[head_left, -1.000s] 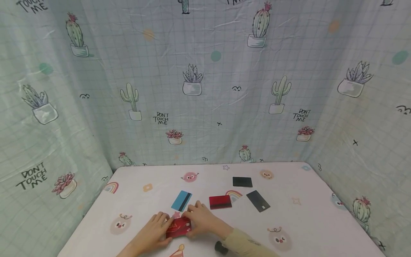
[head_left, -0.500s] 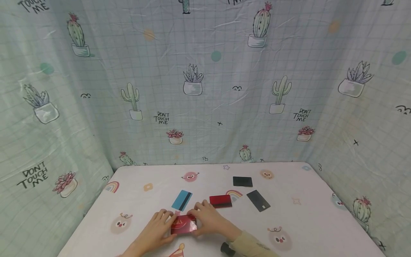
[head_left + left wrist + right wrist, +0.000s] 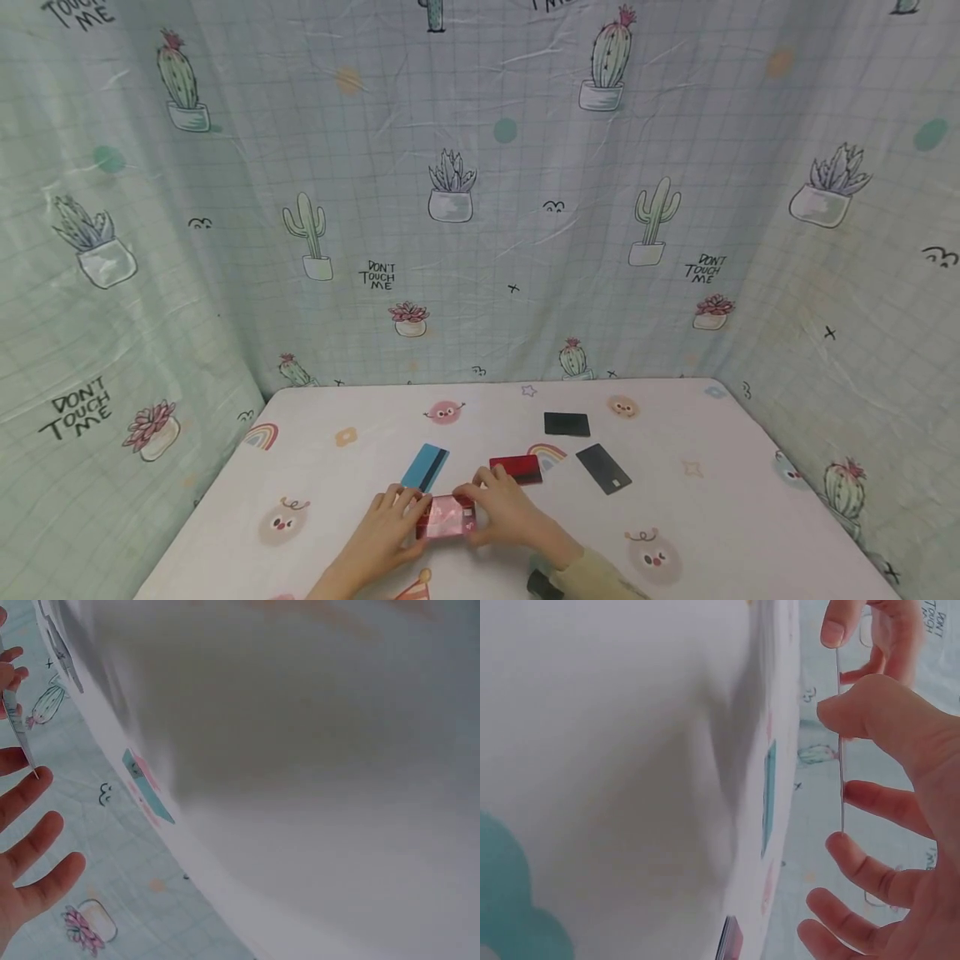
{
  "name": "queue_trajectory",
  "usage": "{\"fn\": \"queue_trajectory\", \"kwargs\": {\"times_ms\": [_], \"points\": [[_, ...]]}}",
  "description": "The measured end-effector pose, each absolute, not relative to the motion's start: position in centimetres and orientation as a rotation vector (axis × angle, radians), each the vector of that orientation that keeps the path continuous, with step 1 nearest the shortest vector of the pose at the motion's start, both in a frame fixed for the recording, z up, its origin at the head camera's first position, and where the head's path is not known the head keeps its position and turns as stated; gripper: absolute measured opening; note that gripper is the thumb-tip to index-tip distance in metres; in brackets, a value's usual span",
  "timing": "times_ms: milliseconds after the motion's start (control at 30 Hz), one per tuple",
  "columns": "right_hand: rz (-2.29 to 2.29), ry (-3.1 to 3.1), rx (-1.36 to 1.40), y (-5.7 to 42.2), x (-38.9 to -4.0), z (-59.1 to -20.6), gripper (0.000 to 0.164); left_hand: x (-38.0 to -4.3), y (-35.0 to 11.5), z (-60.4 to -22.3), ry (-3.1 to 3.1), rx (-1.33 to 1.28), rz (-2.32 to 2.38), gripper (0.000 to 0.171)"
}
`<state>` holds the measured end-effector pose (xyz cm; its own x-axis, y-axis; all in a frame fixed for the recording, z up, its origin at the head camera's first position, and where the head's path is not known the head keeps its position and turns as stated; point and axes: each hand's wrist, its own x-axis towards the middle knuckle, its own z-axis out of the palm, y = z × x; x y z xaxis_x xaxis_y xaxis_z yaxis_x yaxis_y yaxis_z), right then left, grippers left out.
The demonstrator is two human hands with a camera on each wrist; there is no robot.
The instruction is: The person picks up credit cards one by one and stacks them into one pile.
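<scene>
A glossy red card [image 3: 450, 518] with a chip is stretched between both hands close over the near middle of the table, light glaring off its face. My left hand [image 3: 386, 533] grips its left end, and my right hand [image 3: 512, 515] grips the right end. Seen edge-on in the right wrist view, the card [image 3: 841, 766] looks thin and flat, with the right thumb on one side and fingers on the other. The left wrist view catches part of the left hand [image 3: 34, 859] and a sliver of the card [image 3: 21, 735]. Just behind the hands lies a blue card [image 3: 425, 467] with a dark stripe.
Beyond the right hand lies another red card [image 3: 516, 469] with a dark stripe. Farther right are a dark grey card [image 3: 603, 468] with a chip and a black card [image 3: 567, 424]. A patterned curtain [image 3: 480, 250] stands behind the white printed table [image 3: 720, 517].
Both hands have shifted a little right and away from the body, carrying the red card along. Its face has gone from showing lettering to a bright glare. The other cards lie as before.
</scene>
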<state>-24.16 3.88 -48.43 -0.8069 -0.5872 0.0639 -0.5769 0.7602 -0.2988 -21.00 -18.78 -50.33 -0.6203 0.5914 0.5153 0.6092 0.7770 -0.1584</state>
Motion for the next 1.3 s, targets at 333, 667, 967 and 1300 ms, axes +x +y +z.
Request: {"fn": "queue_trajectory", "kwargs": {"times_ms": [333,667,967,1300], "points": [[-0.6,2.897,-0.817,5.6,-24.2,-48.1,0.059,-21.3,-16.8,-49.6,-2.555,-0.849,-0.1,0.051],[-0.715,2.924,-0.795,7.6,-24.5,-47.9,0.06,-21.8,-15.0,-48.4,-2.636,-0.837,-0.172,0.05],[-0.757,2.957,-0.799,9.1,-24.8,-47.9,0.061,-22.2,-13.5,-47.7,-2.695,-0.842,-0.21,0.051],[-0.78,3.01,-0.772,10.4,-25.1,-47.8,0.058,-23.1,-12.1,-47.8,-2.649,-0.839,-0.115,0.052]]}}
